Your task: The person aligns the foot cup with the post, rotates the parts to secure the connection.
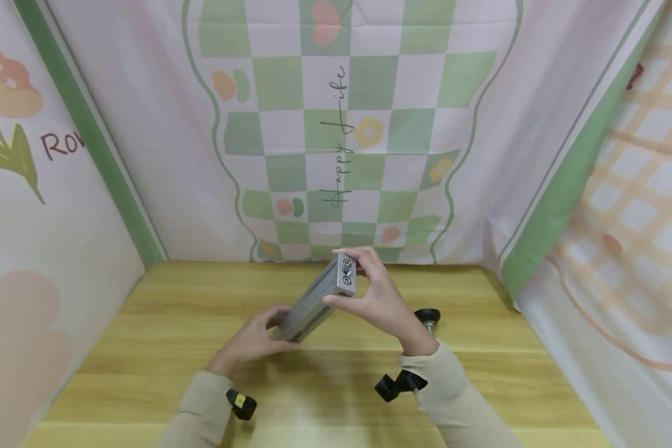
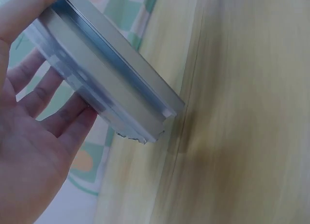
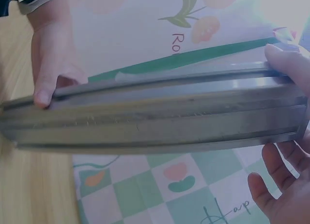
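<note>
A grey aluminium profile bar (image 1: 313, 300) with grooved sides is held tilted above the table, its right end higher. At that raised end is a flat face with two round screw heads (image 1: 347, 272). The left hand (image 1: 257, 336) grips the lower end between thumb and fingers; in the left wrist view, the fingers (image 2: 68, 108) lie along the bar's side and its end edge looks ragged. My right hand (image 1: 376, 292) holds the upper end, thumb on one side and fingers on the other, as the right wrist view also shows along the bar (image 3: 155, 117).
A black round levelling foot (image 1: 427, 315) with a threaded metal stem is on the wooden table (image 1: 190, 298), partly hidden behind the right wrist. Patterned cloth (image 1: 325, 130) hangs at the back and sides. Black cameras (image 1: 242, 404) are strapped to both wrists.
</note>
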`<state>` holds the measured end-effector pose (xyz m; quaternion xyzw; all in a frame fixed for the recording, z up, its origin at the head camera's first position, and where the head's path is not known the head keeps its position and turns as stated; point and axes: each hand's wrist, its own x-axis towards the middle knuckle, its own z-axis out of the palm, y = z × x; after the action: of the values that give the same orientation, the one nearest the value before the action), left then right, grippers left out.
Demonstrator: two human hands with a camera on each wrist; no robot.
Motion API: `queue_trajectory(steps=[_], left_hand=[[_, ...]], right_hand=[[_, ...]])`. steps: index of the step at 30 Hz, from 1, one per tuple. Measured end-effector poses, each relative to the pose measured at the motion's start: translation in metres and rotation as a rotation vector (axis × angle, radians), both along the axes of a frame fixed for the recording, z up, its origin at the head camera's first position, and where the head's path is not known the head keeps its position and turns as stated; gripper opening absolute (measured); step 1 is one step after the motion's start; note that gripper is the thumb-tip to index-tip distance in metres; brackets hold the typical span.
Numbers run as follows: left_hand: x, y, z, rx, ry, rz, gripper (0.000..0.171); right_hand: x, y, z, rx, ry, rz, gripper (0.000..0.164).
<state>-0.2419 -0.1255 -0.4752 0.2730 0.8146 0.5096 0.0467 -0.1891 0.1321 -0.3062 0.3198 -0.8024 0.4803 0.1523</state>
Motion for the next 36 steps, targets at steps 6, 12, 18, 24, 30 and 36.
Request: queue_trajectory(steps=[6,12,18,24,30,36], left_hand=[[0.003,0.017,-0.002,0.039,-0.069,-0.023,0.066],[0.007,0.033,0.000,0.043,-0.096,-0.030,0.068],[0.007,0.050,-0.002,0.075,-0.061,-0.065,0.071],[0.010,0.064,0.003,0.090,-0.024,-0.101,0.069],[0.021,0.072,0.021,0.105,-0.066,-0.117,0.067],[0.006,0.078,-0.008,0.110,-0.074,-0.111,0.073]], right_hand=[[0.000,-0.001,-0.001,-0.052,-0.020,0.005,0.068],[-0.012,0.002,-0.013,-0.070,-0.011,0.015,0.075],[-0.021,0.002,-0.023,-0.083,-0.004,-0.005,0.079],[-0.021,0.001,-0.024,-0.097,-0.018,-0.006,0.078],[-0.022,0.001,-0.023,-0.093,-0.053,-0.005,0.076],[-0.007,-0.003,-0.002,-0.103,-0.097,-0.006,0.071]])
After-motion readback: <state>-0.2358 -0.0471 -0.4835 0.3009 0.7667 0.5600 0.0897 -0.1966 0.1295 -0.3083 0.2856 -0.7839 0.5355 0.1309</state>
